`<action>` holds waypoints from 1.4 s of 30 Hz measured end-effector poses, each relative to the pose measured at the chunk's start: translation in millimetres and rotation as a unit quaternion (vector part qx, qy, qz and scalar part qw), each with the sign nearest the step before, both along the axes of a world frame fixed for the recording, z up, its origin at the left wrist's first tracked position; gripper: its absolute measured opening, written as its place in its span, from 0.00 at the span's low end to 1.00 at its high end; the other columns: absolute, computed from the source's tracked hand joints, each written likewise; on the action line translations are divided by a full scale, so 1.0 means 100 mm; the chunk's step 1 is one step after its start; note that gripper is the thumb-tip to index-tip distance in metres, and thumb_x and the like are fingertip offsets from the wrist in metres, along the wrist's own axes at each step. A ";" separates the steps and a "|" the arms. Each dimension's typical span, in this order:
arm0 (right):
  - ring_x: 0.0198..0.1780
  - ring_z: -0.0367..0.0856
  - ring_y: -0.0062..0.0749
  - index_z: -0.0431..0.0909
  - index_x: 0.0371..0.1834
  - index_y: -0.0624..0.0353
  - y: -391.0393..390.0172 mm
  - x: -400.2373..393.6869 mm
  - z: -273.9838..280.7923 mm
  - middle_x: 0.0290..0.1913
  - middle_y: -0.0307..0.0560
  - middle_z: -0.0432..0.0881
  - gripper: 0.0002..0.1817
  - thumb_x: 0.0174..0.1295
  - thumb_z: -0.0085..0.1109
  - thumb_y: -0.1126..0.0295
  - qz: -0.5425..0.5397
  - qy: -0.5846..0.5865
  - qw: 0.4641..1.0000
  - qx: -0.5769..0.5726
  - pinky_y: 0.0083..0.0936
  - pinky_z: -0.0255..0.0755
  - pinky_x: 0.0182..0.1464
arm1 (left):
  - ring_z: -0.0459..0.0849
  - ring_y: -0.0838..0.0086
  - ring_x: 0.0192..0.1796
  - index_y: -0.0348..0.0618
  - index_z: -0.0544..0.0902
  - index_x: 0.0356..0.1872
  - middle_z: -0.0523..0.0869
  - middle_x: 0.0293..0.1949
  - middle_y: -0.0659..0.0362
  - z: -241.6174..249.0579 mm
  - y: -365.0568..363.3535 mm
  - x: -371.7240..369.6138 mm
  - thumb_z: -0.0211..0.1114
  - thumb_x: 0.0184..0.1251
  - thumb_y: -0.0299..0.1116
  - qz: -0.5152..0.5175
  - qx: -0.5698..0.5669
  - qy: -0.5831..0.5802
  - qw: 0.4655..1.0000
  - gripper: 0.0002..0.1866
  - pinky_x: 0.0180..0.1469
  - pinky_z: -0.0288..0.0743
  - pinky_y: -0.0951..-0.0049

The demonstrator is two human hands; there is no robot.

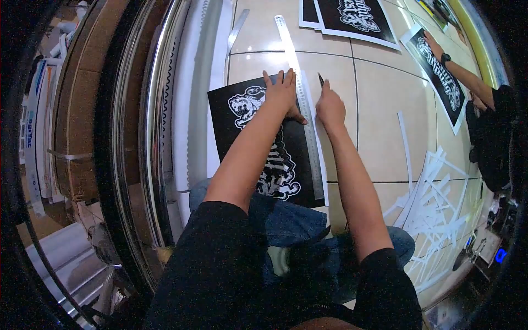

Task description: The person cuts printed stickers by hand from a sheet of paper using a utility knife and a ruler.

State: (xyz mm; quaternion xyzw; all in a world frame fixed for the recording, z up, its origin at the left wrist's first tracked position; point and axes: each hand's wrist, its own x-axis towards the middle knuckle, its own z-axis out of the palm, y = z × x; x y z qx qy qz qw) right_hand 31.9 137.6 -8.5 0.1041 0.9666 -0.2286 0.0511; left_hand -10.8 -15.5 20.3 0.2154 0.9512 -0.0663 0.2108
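My left hand (pixel 282 96) lies flat with its fingers spread, pressing a long steel ruler (pixel 309 137) down along the right side of a black print (pixel 228 107). The print carries a white lion drawing and lies on the floor in front of my knees. A narrow white margin shows beyond the ruler's right edge. Just right of the ruler, my right hand (pixel 331 110) is closed around a slim dark cutter knife (pixel 321 80), whose tip points away from me. Most of the cutter is hidden in my fingers.
More black prints (pixel 360 19) lie at the far end of the tiled floor (pixel 385 110). On the right, a co-worker's hand (pixel 434 47) rests on another print (pixel 438 77). Thin white paper strips (pixel 434 203) are heaped nearby. Left stand metal rails (pixel 159 110) and cardboard boxes (pixel 88 121).
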 end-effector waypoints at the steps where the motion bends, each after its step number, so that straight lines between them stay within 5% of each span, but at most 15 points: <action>1: 0.44 0.86 0.58 0.64 0.71 0.66 -0.06 -0.11 -0.01 0.44 0.63 0.84 0.27 0.68 0.43 0.72 0.002 -0.002 1.000 0.002 0.48 0.80 0.46 | 0.46 0.53 0.82 0.35 0.44 0.79 0.46 0.81 0.50 -0.02 -0.01 0.00 0.75 0.14 0.79 0.002 0.002 -0.002 1.000 0.87 0.72 0.33 0.22; 7: 0.40 0.87 0.58 0.65 0.70 0.66 -0.41 -0.30 -0.02 0.42 0.65 0.84 0.28 0.67 0.46 0.69 0.048 0.031 0.998 0.020 0.47 0.82 0.41 | 0.48 0.54 0.81 0.40 0.47 0.79 0.47 0.81 0.56 -0.41 -0.08 -0.07 0.78 0.32 0.69 -0.033 -0.009 0.083 0.996 0.74 0.67 0.31 0.13; 9: 0.40 0.87 0.58 0.66 0.69 0.66 -0.46 -0.28 0.00 0.41 0.65 0.84 0.27 0.68 0.46 0.69 0.039 0.022 0.999 0.021 0.47 0.82 0.41 | 0.51 0.58 0.81 0.44 0.56 0.79 0.54 0.80 0.62 -0.41 -0.05 -0.05 0.49 0.73 0.41 -0.008 0.009 0.095 0.995 0.35 0.65 0.26 0.11; 32: 0.32 0.88 0.54 0.70 0.59 0.73 -0.39 -0.03 -0.06 0.33 0.64 0.85 0.21 0.67 0.47 0.71 0.081 0.078 0.992 0.052 0.42 0.84 0.34 | 0.46 0.57 0.82 0.46 0.50 0.80 0.46 0.82 0.63 -0.34 -0.08 -0.10 0.50 0.74 0.43 -0.006 0.009 0.043 0.999 0.36 0.64 0.30 0.10; 34: 0.32 0.88 0.54 0.70 0.60 0.73 -0.38 0.04 -0.05 0.34 0.64 0.85 0.21 0.67 0.47 0.71 0.081 0.071 0.993 0.053 0.42 0.84 0.34 | 0.40 0.55 0.83 0.44 0.44 0.80 0.42 0.83 0.59 -0.40 -0.10 -0.15 0.74 0.43 0.66 -0.019 -0.025 0.034 0.999 0.68 0.67 0.31 0.13; 39: 0.33 0.88 0.55 0.68 0.64 0.72 -0.34 0.23 -0.07 0.34 0.65 0.85 0.24 0.67 0.48 0.71 0.081 0.047 0.995 0.044 0.42 0.84 0.35 | 0.39 0.54 0.83 0.44 0.43 0.80 0.41 0.82 0.58 -0.35 -0.11 -0.12 0.75 0.35 0.71 -0.015 -0.009 0.024 1.000 0.75 0.67 0.30 0.13; 42: 0.39 0.87 0.63 0.64 0.68 0.68 -0.30 0.43 -0.03 0.38 0.67 0.85 0.31 0.65 0.57 0.63 0.060 -0.002 0.998 0.005 0.50 0.82 0.40 | 0.39 0.54 0.83 0.42 0.42 0.80 0.41 0.82 0.57 -0.16 -0.06 -0.08 0.73 0.25 0.79 0.001 -0.012 -0.008 1.000 0.81 0.67 0.31 0.13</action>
